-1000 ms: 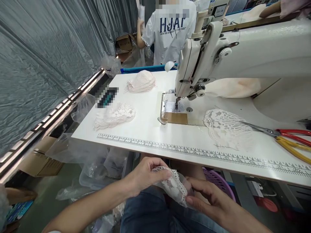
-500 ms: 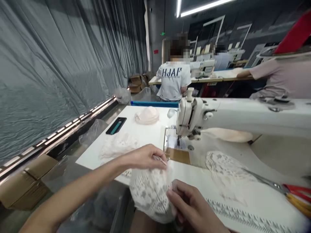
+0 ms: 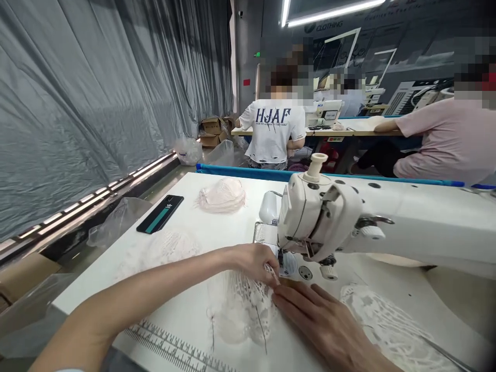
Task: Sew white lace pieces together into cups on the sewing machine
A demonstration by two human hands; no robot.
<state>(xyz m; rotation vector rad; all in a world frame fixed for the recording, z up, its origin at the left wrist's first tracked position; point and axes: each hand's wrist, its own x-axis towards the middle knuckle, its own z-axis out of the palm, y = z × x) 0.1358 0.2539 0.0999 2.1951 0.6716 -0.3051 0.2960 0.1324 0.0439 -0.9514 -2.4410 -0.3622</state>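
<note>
White lace fabric [image 3: 248, 310] with dark thread ends lies on the sewing table, just in front of the machine's needle area. My left hand [image 3: 253, 263] pinches the upper edge of the lace beside the presser foot [image 3: 282, 258]. Fingers pressed together, my right hand [image 3: 321, 320] has its fingertips at the lace's right edge, near the left hand; what lies under them is hidden. The white sewing machine [image 3: 310, 217] stands directly beyond both hands. To the right rests another lace piece [image 3: 383, 320].
A dark phone [image 3: 160, 214] lies at the table's left. Pale cup-shaped pieces [image 3: 222, 195] sit behind, with more lace [image 3: 170, 248] at left. Scissor blades [image 3: 445, 351] reach in at lower right. A printed ruler [image 3: 174, 346] runs along the front. Co-workers [image 3: 275, 129] sit beyond.
Both hands have brought the lace from the table's front edge up to the needle area. The right hand has turned palm down. The view has moved closer to the machine.
</note>
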